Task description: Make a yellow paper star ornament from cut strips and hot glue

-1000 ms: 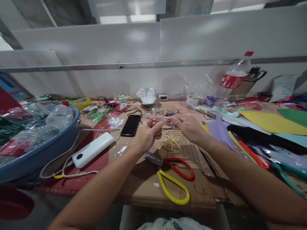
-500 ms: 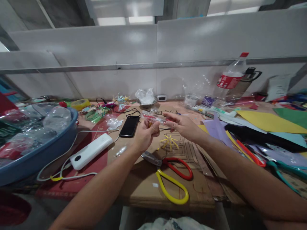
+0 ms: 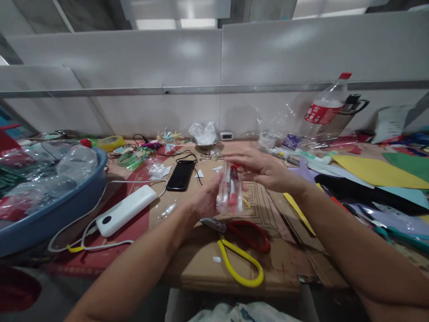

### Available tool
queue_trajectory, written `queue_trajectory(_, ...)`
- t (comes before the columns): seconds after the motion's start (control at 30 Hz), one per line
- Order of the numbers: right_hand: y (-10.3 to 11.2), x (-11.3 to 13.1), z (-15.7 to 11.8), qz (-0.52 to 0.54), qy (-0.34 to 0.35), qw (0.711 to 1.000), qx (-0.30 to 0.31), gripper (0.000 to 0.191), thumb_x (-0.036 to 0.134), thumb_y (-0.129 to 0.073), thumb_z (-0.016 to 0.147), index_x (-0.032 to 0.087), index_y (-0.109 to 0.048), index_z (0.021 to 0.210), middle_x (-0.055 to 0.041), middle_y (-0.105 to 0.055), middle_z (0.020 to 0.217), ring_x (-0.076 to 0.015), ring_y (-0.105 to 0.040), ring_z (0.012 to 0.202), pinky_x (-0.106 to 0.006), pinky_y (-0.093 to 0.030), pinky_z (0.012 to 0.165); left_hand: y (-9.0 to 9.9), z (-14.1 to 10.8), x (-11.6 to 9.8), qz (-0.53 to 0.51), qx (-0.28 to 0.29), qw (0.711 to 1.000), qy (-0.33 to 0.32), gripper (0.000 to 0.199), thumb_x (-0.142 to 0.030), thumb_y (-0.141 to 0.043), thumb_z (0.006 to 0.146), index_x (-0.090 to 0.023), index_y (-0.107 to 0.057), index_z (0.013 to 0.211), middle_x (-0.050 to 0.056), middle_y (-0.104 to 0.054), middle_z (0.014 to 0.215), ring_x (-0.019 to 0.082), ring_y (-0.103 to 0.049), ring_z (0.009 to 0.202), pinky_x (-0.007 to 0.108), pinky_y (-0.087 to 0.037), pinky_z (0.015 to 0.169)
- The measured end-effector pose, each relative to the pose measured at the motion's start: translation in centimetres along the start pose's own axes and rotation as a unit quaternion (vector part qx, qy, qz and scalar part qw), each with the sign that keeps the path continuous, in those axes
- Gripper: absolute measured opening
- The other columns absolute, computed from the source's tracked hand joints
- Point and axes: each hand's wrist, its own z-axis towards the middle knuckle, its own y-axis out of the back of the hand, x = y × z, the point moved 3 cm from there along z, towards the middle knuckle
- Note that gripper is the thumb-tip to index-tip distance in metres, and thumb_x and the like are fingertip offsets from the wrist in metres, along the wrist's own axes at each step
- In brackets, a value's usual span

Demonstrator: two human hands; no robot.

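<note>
A small clear plastic box with red pieces inside is held up over the cardboard. My left hand is closed round its left side. Over its far right end reaches my right hand, with its fingers bent across the top and seeming to grip it; the fingertips are partly hidden. Just below the box lie large scissors with one yellow and one red handle. A yellow spiky piece shows partly behind the box.
Left are a blue basin of plastic bottles, a white power bank with its cable and a black phone. Coloured sheets lie on the right. A big bottle stands at the back.
The clear box has turned from lying crosswise to pointing toward me, and it has come lower and nearer. My right hand has shifted over its far end. The yellow spiky piece is now mostly covered.
</note>
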Motion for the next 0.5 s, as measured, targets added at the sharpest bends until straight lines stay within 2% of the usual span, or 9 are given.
queue_trajectory(0.1, -1.3, -0.6, 0.0, 0.068, -0.084, 0.991, -0.078, 0.057, 0.033, -0.055, 0.095, 0.035, -0.041, 0.150, -0.0049, -0.047, 0.154, -0.0253, -0.050, 0.135, -0.051, -0.039, 0.113, -0.3, 0.3, -0.3, -0.010, -0.027, 0.995, -0.099, 0.042, -0.041, -0.086, 0.066, -0.016, -0.061, 0.089, -0.008, -0.039, 0.059, 0.001, -0.029, 0.044, 0.014, -0.028, 0.044)
queue_trajectory(0.17, -2.5, -0.8, -0.1, 0.103, -0.150, 0.980, -0.081, 0.062, 0.036, -0.055, 0.094, 0.030, -0.038, 0.153, -0.0089, -0.049, 0.151, -0.0272, -0.056, 0.128, -0.051, -0.046, 0.106, -0.4, 0.6, -0.6, -0.013, -0.040, 0.987, -0.156, 0.042, -0.037, -0.086, 0.067, -0.015, -0.059, 0.089, -0.009, -0.039, 0.061, 0.000, -0.027, 0.045, 0.012, -0.025, 0.044)
queue_trajectory(0.23, -3.7, -0.7, -0.1, 0.097, -0.186, 0.975, -0.071, 0.064, 0.031, -0.058, 0.090, 0.024, -0.042, 0.151, -0.0108, -0.052, 0.148, -0.0283, -0.057, 0.127, -0.049, -0.048, 0.104, -0.4, 0.8, -0.7, -0.010, -0.054, 0.981, -0.188, 0.042, -0.040, -0.085, 0.069, -0.016, -0.056, 0.087, -0.008, -0.041, 0.063, 0.000, -0.028, 0.046, 0.013, -0.025, 0.044)
queue_trajectory(0.4, -4.4, 0.0, 0.4, 0.060, -0.216, 0.971, -0.082, 0.058, 0.020, -0.051, 0.085, 0.020, -0.054, 0.143, -0.0089, -0.066, 0.131, -0.0265, -0.065, 0.111, -0.047, -0.051, 0.098, -0.2, 0.6, -0.9, -0.005, -0.055, 0.976, -0.212, 0.038, -0.039, -0.080, 0.075, -0.018, -0.052, 0.088, -0.008, -0.040, 0.063, 0.003, -0.031, 0.048, 0.015, -0.028, 0.046)
queue_trajectory(0.5, -4.1, 0.1, 0.6, 0.075, -0.199, 0.973, -0.095, 0.056, 0.016, -0.051, 0.080, 0.021, -0.060, 0.135, -0.0065, -0.064, 0.134, -0.0252, -0.061, 0.119, -0.046, -0.045, 0.106, -0.2, 0.4, -1.1, 0.006, -0.052, 0.974, -0.220, 0.033, -0.034, -0.077, 0.076, -0.018, -0.049, 0.085, -0.008, -0.035, 0.062, 0.003, -0.030, 0.048, 0.016, -0.026, 0.047)
